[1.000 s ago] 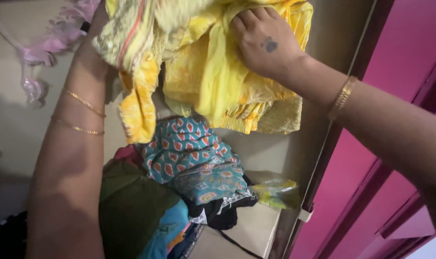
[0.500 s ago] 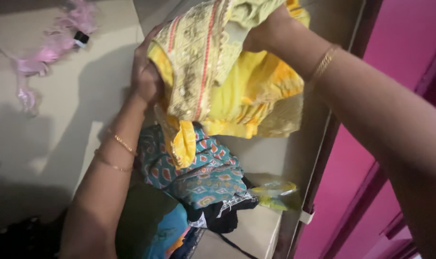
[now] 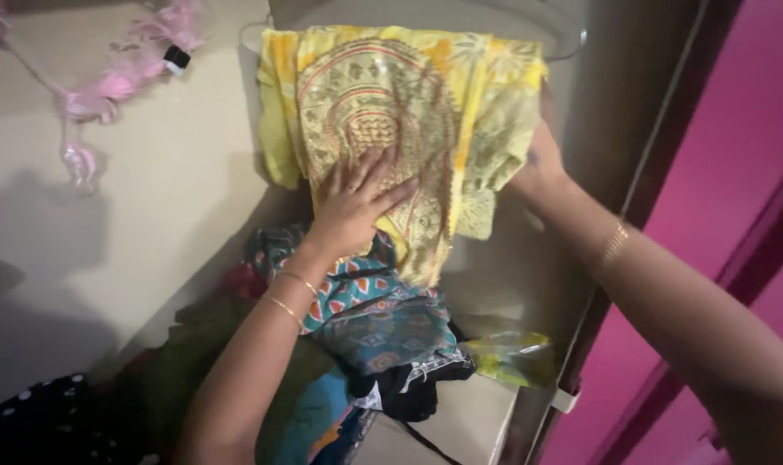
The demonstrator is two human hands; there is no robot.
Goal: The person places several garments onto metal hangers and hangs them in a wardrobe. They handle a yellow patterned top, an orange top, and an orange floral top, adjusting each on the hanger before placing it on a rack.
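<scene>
One yellow embroidered garment (image 3: 391,112) lay folded at the far end of the shelf (image 3: 133,215), above one pile of mixed clothes (image 3: 365,319) nearer the camera. One pink ribbon (image 3: 107,86) hung far left; one yellow-green plastic packet (image 3: 507,355) sat at the right. Two hands: the left hand (image 3: 357,202) pressed flat on the garment, fingers spread; the right hand (image 3: 538,172) met its right edge, fingers hidden behind cloth, grip impossible to tell. Two thin bangles circled the left wrist.

Teal patterned cloth (image 3: 370,297), folded, just below the grip. Dark green garment (image 3: 236,362), lower left. Yellow plastic packet (image 3: 507,355), lower right. Pink ribbon (image 3: 116,82), upper left, on the wall. Magenta door (image 3: 727,172), far right.
</scene>
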